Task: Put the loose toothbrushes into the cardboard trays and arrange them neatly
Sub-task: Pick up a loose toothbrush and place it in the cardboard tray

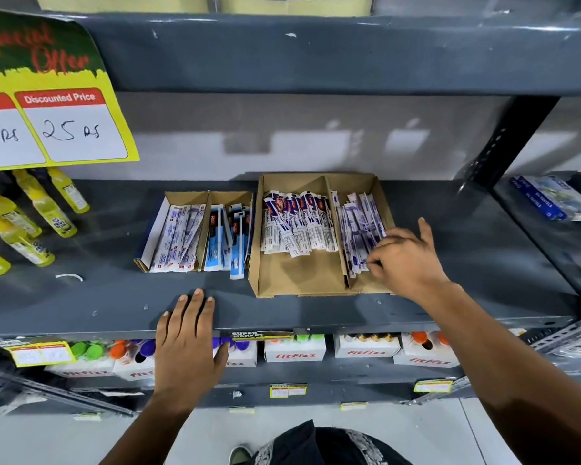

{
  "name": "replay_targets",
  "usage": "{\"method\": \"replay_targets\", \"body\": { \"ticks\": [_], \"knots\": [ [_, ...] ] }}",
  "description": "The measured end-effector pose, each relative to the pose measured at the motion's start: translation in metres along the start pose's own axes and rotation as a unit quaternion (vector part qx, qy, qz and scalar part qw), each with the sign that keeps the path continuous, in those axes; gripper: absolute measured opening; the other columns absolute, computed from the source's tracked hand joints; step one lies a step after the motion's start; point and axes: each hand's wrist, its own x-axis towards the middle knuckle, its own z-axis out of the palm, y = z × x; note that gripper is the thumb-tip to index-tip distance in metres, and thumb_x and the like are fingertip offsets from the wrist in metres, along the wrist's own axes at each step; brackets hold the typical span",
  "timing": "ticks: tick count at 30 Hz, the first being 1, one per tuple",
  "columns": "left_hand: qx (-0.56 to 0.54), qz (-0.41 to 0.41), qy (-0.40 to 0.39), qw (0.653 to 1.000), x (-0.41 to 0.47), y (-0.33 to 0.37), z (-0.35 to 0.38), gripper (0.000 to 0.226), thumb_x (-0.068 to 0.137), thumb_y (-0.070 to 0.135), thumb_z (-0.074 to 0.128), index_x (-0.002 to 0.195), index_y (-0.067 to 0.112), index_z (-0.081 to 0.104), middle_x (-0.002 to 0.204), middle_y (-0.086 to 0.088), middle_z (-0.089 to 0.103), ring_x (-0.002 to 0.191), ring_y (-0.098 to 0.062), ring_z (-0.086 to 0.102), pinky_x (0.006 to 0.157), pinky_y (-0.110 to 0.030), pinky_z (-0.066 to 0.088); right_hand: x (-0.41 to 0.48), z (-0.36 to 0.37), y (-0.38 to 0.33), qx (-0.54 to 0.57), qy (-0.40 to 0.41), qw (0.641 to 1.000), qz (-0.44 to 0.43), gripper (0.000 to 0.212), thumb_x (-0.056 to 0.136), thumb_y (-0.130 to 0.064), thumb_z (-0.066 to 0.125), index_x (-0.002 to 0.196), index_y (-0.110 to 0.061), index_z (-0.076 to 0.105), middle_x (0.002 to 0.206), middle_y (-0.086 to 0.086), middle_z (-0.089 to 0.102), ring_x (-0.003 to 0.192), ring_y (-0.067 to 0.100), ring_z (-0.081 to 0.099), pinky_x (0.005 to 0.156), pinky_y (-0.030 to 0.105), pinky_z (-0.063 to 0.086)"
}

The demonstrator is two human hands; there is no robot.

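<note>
Two cardboard trays stand on the grey shelf. The larger tray (299, 280) has two compartments: its left one holds red, white and blue packed toothbrushes (299, 223), its right one purple and white packed toothbrushes (356, 223). My right hand (406, 260) reaches into the right compartment, its fingertips pinched on the near ends of the purple packs. The smaller tray (185, 198) to the left holds white and purple packs (178, 239) and light blue packs (225, 243); one blue pack (238, 266) sticks out over its front. My left hand (188, 340) lies flat on the shelf's front edge, holding nothing.
Yellow bottles (31, 219) lie on the shelf at far left under a yellow price sign (54, 105). A small white strip (69, 276) lies on the shelf. Boxes of colourful items (296, 350) fill the shelf below. Blue packets (550, 199) sit at far right.
</note>
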Motion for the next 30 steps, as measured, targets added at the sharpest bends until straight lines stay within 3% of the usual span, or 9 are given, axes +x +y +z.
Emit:
{"method": "replay_targets", "body": {
  "ticks": [2,6,14,19,22,25,28,30],
  "knots": [
    [-0.001,-0.002,0.0,1.0,0.0,0.0,0.0,0.082,0.063,0.04,0.08,0.13,0.006,0.048,0.138,-0.019,0.048,0.127,-0.041,0.042,0.103,-0.057,0.031,0.0,-0.001,0.002,0.006,0.006,1.0,-0.001,0.019,0.086,-0.043,0.059,0.097,-0.038,0.074,0.101,-0.015,0.069,0.126,0.014,0.045,0.115,0.062,0.002],
    [-0.001,-0.004,0.004,1.0,0.0,0.001,0.001,0.083,0.062,0.04,0.08,0.13,0.005,0.048,0.138,-0.02,0.049,0.127,-0.041,0.042,0.103,-0.057,0.03,0.002,-0.001,0.0,0.005,-0.072,0.997,-0.019,0.046,0.085,-0.055,0.056,0.129,-0.041,0.057,0.131,-0.016,0.058,0.139,0.019,0.03,0.112,0.063,-0.004],
    [-0.001,0.003,0.006,1.0,0.0,0.0,0.001,0.08,0.066,0.041,0.075,0.131,0.006,0.045,0.139,-0.019,0.047,0.128,-0.04,0.04,0.103,-0.058,0.031,0.006,0.006,-0.004,-0.003,-0.07,0.997,-0.011,0.033,0.09,-0.035,0.054,0.121,-0.039,0.062,0.119,-0.013,0.063,0.134,0.021,0.035,0.112,0.063,-0.006],
    [0.0,0.003,-0.006,1.0,0.0,0.0,0.001,0.086,0.061,0.039,0.08,0.133,0.006,0.044,0.141,-0.018,0.046,0.13,-0.04,0.039,0.104,-0.057,0.03,0.007,0.002,-0.001,0.014,-0.056,0.998,-0.006,0.037,0.089,-0.037,0.053,0.125,-0.04,0.06,0.13,-0.014,0.058,0.136,0.019,0.034,0.113,0.062,-0.004],
    [0.0,0.002,-0.008,1.0,0.0,-0.001,0.001,0.086,0.062,0.04,0.079,0.133,0.007,0.044,0.141,-0.018,0.046,0.13,-0.039,0.039,0.104,-0.057,0.03,0.009,-0.004,0.003,0.063,0.013,0.996,0.065,0.037,0.09,-0.038,0.054,0.127,-0.039,0.061,0.133,-0.01,0.058,0.128,0.022,0.046,0.116,0.059,0.012],
    [-0.001,0.0,-0.009,1.0,-0.001,-0.001,0.001,0.086,0.062,0.04,0.08,0.133,0.007,0.045,0.14,-0.018,0.046,0.13,-0.039,0.04,0.104,-0.057,0.03,0.014,-0.007,0.016,0.138,0.041,0.976,0.163,0.035,0.089,-0.037,0.056,0.123,-0.037,0.063,0.127,-0.001,0.062,0.115,0.028,0.057,0.109,0.056,0.031],
    [-0.001,0.001,-0.004,1.0,-0.001,-0.002,0.002,0.085,0.062,0.04,0.079,0.133,0.007,0.045,0.14,-0.018,0.046,0.13,-0.039,0.04,0.104,-0.057,0.031,0.016,-0.01,0.023,0.162,0.022,0.958,0.236,0.035,0.088,-0.038,0.056,0.123,-0.036,0.062,0.128,0.003,0.06,0.116,0.031,0.055,0.108,0.055,0.032],
    [-0.002,0.002,0.004,1.0,0.0,-0.001,0.003,0.086,0.06,0.039,0.081,0.131,0.006,0.046,0.138,-0.019,0.048,0.128,-0.041,0.042,0.103,-0.057,0.031,0.016,-0.009,0.019,0.117,0.013,0.97,0.214,0.035,0.089,-0.04,0.055,0.123,-0.038,0.061,0.13,0.001,0.059,0.12,0.031,0.051,0.11,0.056,0.027]
  ]
}}
